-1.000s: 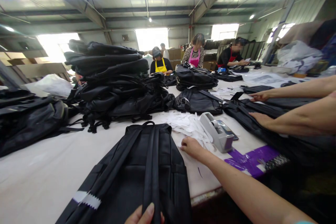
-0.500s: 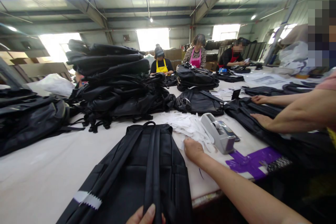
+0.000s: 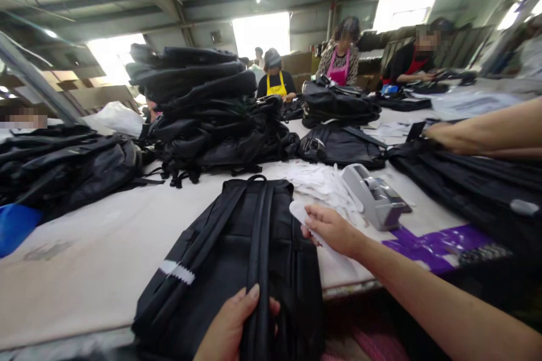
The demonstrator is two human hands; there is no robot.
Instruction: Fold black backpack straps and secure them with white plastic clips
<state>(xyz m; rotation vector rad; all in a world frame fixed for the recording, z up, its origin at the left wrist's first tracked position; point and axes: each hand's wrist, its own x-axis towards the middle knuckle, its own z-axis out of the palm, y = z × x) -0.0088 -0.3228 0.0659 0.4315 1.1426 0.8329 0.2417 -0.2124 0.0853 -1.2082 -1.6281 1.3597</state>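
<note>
A black backpack (image 3: 220, 271) lies on the table in front of me, its shoulder straps facing up. My left hand (image 3: 237, 316) is closed around one strap (image 3: 261, 242) near the bottom of the view. The other strap carries a white band with a zigzag edge (image 3: 178, 272). Over the backpack's right edge, my right hand (image 3: 328, 228) grips a white strip (image 3: 301, 213) with a rounded end. Behind that hand lies a heap of similar white strips (image 3: 324, 183), beside a grey tape dispenser (image 3: 375, 197).
Tall piles of black backpacks (image 3: 203, 107) stand behind and to the left. Purple tape (image 3: 436, 245) covers the table edge at right. A co-worker's arms (image 3: 486, 127) work over another black bag (image 3: 474, 180). Several people sit across the table. Something blue (image 3: 17, 228) is at far left.
My right hand has come up and left from the heap with a white strip in it. The left hand keeps its hold on the strap. The camera view has shifted.
</note>
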